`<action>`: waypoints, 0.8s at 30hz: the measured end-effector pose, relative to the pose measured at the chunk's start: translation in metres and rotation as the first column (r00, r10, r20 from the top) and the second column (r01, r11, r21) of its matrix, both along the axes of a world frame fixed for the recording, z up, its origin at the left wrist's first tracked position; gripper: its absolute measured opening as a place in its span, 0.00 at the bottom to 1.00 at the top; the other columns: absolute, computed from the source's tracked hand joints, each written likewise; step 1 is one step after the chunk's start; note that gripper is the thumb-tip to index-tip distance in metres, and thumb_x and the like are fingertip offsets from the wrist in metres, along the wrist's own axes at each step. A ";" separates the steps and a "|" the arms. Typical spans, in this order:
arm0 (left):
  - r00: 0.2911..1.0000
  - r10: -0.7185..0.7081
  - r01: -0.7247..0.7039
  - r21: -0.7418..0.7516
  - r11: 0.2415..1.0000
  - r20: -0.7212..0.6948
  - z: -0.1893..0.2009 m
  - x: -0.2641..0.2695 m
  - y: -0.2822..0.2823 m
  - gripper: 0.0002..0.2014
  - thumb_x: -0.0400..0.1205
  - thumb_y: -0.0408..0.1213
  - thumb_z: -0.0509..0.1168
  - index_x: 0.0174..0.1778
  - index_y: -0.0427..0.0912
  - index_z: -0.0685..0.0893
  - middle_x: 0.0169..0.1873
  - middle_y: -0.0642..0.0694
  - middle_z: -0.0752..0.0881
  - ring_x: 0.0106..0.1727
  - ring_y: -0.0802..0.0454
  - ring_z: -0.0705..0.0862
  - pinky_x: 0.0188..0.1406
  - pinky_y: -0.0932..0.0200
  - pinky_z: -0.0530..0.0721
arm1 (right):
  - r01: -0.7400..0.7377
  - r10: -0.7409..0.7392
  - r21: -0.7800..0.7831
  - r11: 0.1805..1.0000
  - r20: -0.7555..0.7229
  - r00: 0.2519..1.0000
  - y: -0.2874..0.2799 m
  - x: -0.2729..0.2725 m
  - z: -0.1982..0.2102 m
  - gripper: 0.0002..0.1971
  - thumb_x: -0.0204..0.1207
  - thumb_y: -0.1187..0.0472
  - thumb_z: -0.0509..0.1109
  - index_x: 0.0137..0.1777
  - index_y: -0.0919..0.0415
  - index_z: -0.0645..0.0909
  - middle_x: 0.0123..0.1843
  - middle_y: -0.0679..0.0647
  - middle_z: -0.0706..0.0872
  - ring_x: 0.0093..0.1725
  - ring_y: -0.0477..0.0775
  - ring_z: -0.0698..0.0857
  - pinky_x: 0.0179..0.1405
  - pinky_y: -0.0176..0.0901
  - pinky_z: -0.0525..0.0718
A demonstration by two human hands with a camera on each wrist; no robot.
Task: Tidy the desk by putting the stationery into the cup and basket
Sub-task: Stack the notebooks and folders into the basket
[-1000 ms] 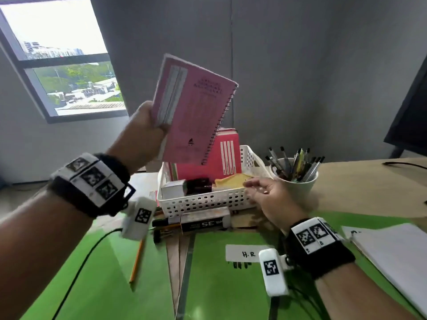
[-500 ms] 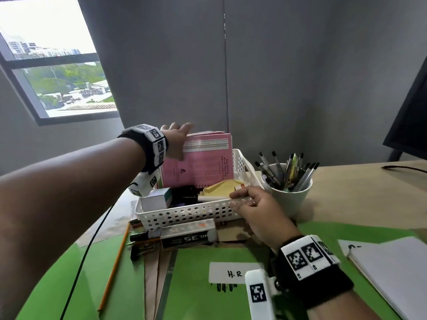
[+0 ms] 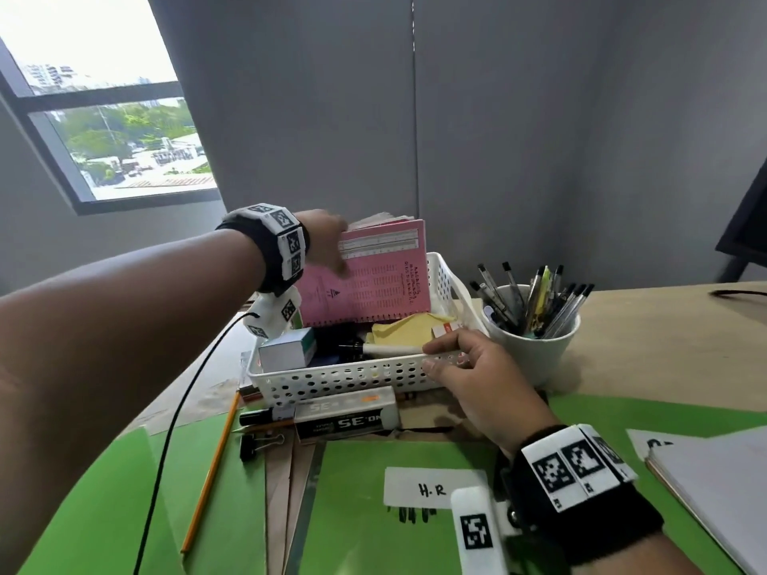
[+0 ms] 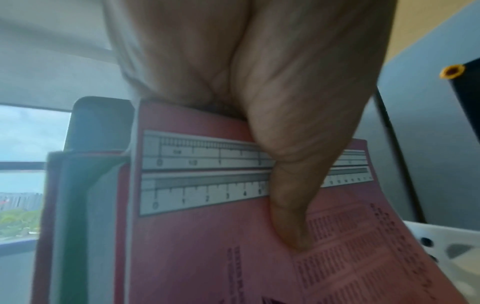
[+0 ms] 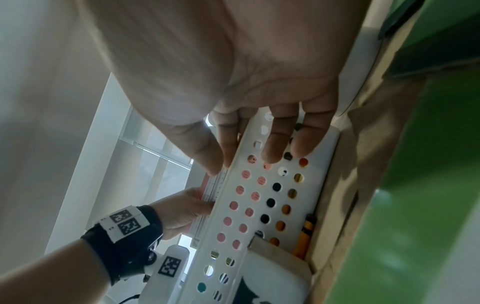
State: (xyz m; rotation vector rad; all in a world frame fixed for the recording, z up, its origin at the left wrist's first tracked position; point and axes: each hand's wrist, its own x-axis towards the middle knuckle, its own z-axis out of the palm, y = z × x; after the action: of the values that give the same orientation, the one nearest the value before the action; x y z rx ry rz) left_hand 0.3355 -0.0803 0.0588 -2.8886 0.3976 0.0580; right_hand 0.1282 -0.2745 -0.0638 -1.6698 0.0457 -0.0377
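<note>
A pink spiral notebook (image 3: 373, 280) stands upright at the back of the white perforated basket (image 3: 352, 377). My left hand (image 3: 334, 246) grips its top left corner, with the thumb (image 4: 288, 216) flat on the ruler print of the notebook (image 4: 207, 257) cover and the fingers hidden behind. My right hand (image 3: 444, 359) pinches the basket's front rim near the right corner; in the right wrist view the fingers (image 5: 272, 148) lie on the basket (image 5: 259, 205) wall and the thumb sits over the rim. The white cup (image 3: 539, 350), full of pens, stands right of the basket.
In front of the basket lie a staple box (image 3: 344, 417), a black marker (image 3: 265, 417), a binder clip (image 3: 257, 444) and a pencil (image 3: 211, 471) on green sheets. A white pad (image 3: 714, 487) lies at the right. Yellow notes (image 3: 402, 332) and small boxes fill the basket.
My left hand brought the pink notebook down from mid-air and set it standing at the back of the basket. My right hand stayed on the basket's front rim.
</note>
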 end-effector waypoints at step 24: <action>0.971 -0.231 0.090 -0.793 0.603 -0.066 -0.001 -0.202 0.031 0.08 0.79 0.47 0.75 0.43 0.47 0.88 0.33 0.55 0.89 0.33 0.62 0.86 0.34 0.66 0.83 | 0.039 -0.027 -0.105 0.994 0.113 0.993 -0.012 -0.019 0.045 0.04 0.80 0.61 0.75 0.53 0.53 0.89 0.48 0.53 0.92 0.47 0.58 0.91 0.47 0.58 0.92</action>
State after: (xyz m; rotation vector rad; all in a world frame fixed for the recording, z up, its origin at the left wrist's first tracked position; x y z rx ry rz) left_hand 0.1332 -0.0497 0.0580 -3.7176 0.9255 0.1149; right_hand 0.1092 -0.2867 -0.0186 -1.7711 -0.0135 -0.1604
